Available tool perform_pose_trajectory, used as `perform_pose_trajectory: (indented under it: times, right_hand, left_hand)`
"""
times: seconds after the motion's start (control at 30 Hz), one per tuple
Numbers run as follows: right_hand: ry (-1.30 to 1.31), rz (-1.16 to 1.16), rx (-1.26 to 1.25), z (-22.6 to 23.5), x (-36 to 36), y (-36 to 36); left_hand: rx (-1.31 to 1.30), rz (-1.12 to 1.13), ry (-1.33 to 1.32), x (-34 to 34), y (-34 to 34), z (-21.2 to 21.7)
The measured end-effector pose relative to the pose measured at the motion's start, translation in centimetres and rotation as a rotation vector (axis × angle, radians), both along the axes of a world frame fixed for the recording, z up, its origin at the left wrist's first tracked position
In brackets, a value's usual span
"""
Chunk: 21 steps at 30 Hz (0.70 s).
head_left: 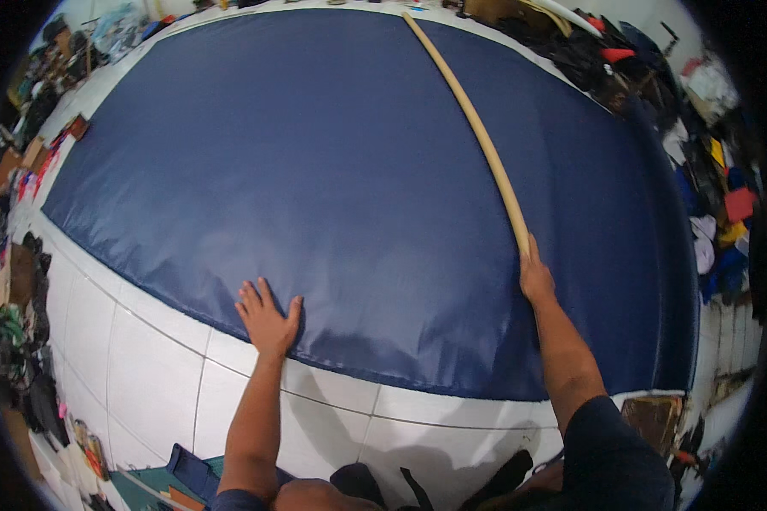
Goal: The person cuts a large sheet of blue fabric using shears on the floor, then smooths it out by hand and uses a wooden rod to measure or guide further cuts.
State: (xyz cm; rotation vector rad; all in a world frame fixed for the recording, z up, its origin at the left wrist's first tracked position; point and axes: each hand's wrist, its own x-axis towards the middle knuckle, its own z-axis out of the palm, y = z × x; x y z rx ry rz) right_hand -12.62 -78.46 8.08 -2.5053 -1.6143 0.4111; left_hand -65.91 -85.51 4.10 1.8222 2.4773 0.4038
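A large dark blue fabric sheet (332,170) lies spread flat over a white tiled floor (145,358). My left hand (267,318) rests flat on the fabric's near edge, fingers spread. My right hand (536,277) grips the near end of a long pale wooden stick (477,128). The stick lies across the fabric and runs away toward the far edge.
Piles of clothes and fabric scraps (716,187) crowd the right side, and more clutter (17,324) lines the left. Folded blue and teal pieces (187,477) lie near my knees. Dark items (571,43) sit at the far right corner.
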Motion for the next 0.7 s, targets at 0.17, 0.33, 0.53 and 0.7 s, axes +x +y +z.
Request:
perform_pose_trajectory:
  times: [0.17, 0.33, 0.53, 0.7]
  right_hand:
    - [-0.033, -0.281, -0.129, 1.4, 7.1, -15.2]
    - [0.105, -0.409, 0.035, 1.5, 11.9, -20.3]
    - [0.033, -0.222, 0.102, 1.3, 5.7, -20.3]
    - [-0.032, 0.089, 0.065, 1.3, -1.8, -20.6]
  left_hand:
    - [0.006, -0.088, -0.007, -0.5, -3.0, -0.3]
    - [-0.07, -0.035, 0.021, 3.1, -7.0, 0.2]
    - [-0.034, -0.052, -0.023, 1.1, -7.6, 0.0]
    - [-0.02, -0.071, -0.033, 2.4, -7.1, -0.2]
